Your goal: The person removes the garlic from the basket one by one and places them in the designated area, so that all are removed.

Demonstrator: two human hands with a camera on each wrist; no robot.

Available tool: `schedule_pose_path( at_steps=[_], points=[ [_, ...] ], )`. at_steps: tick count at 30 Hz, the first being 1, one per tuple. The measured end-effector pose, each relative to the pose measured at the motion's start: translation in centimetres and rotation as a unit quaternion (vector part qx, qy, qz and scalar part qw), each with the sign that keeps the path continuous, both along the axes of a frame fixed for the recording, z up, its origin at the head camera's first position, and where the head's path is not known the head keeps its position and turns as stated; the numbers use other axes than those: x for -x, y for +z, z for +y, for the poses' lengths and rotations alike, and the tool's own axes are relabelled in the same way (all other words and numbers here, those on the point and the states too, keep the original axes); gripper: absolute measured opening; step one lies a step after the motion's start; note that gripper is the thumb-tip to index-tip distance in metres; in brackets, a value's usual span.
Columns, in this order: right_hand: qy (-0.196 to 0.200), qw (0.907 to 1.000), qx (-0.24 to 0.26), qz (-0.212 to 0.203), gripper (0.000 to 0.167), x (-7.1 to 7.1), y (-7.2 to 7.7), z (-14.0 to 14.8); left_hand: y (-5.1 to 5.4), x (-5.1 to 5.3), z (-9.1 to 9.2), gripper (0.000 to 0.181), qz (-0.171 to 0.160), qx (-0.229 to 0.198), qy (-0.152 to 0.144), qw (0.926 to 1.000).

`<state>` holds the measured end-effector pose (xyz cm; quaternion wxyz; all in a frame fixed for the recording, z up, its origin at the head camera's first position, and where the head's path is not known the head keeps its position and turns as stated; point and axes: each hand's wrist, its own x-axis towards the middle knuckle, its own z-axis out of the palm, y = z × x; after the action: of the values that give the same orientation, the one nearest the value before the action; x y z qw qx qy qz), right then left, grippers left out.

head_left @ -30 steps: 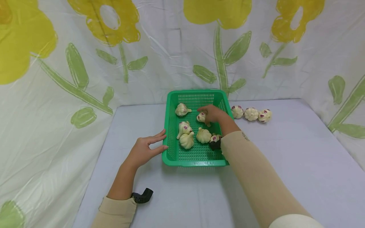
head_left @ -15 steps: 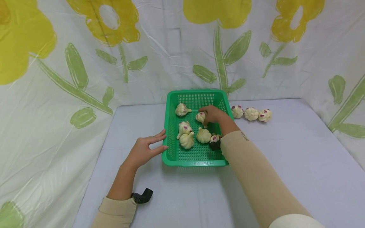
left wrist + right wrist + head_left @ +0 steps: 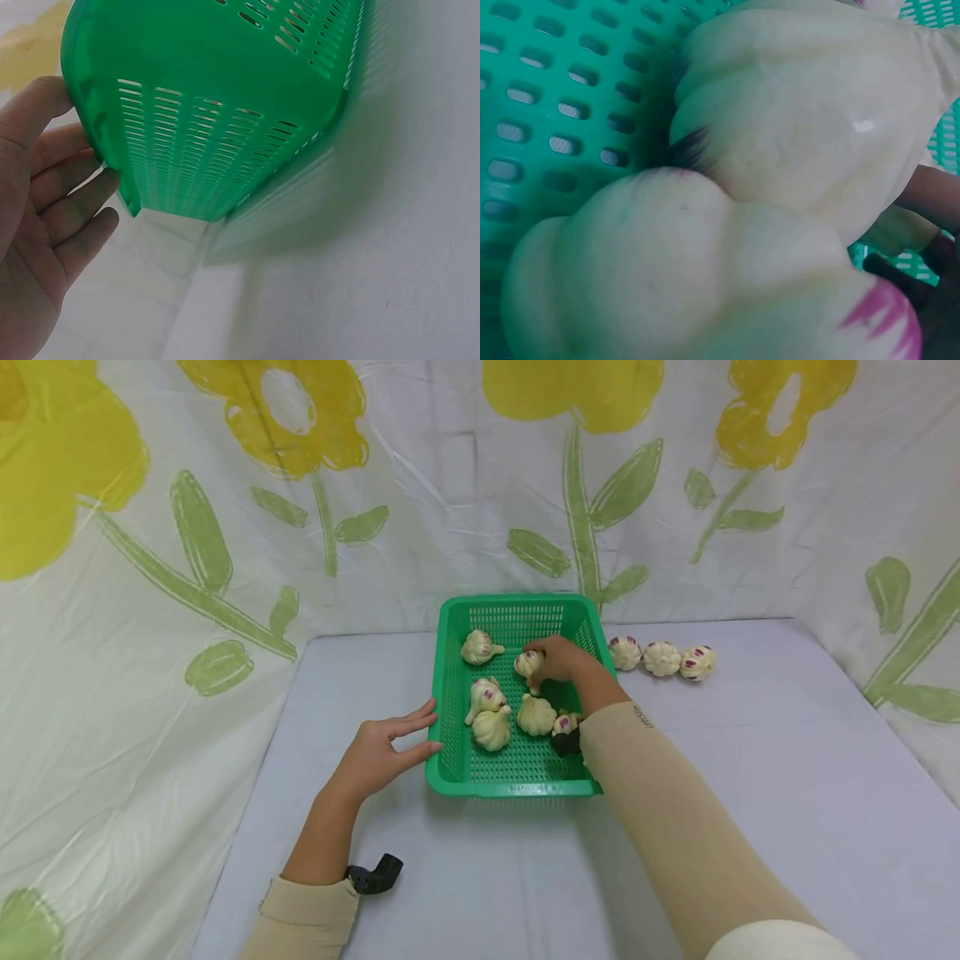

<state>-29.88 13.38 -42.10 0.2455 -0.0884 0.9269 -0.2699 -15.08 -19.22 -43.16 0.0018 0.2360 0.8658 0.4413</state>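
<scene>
My right hand [image 3: 558,658] reaches into the green basket [image 3: 517,790] and holds a garlic bulb [image 3: 527,663] with purple streaks, near the back right. In the right wrist view, two large garlic bulbs fill the foreground, and my right fingers [image 3: 935,196] show only partly behind them. My left hand [image 3: 375,758] touches the basket's left rim with extended fingers. From the left wrist, thumb and fingertips are seen along that rim. More garlic bulbs lie in the basket: one at the back left [image 3: 480,647], a touching pair [image 3: 491,729] at the left, others toward the right.
Outside the basket, three garlic bulbs [image 3: 662,658] sit in a row on the white table [image 3: 750,777], behind and to the right. A white curtain [image 3: 420,527] with painted yellow flowers hangs at the back and sides. A black wrist camera [image 3: 377,874] is on the left wrist.
The garlic bulb at my right hand has turned slightly and shifted a little, its stem now pointing more toward me. My left hand and the basket stay put.
</scene>
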Motion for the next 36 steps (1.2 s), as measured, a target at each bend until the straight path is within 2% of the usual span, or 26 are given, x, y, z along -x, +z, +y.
schedule_pose_path(
  at_steps=[15,23,36],
  points=[
    [0.0,1.0,-0.003,0.004,0.072,0.02,0.19,-0.12,-0.16,0.07,-0.02,0.051,-0.002,0.003,0.002,1.0],
    [-0.032,0.9991,0.022,0.017,0.072,0.32,-0.08,0.11,-0.11,0.02,0.03,0.051,-0.006,0.003,0.001,1.0],
    [-0.062,0.9938,0.085,0.036,0.073,-0.2,0.59,-0.19,-0.02,-0.06,0.01,0.051,-0.005,0.002,0.002,1.0]
  ],
)
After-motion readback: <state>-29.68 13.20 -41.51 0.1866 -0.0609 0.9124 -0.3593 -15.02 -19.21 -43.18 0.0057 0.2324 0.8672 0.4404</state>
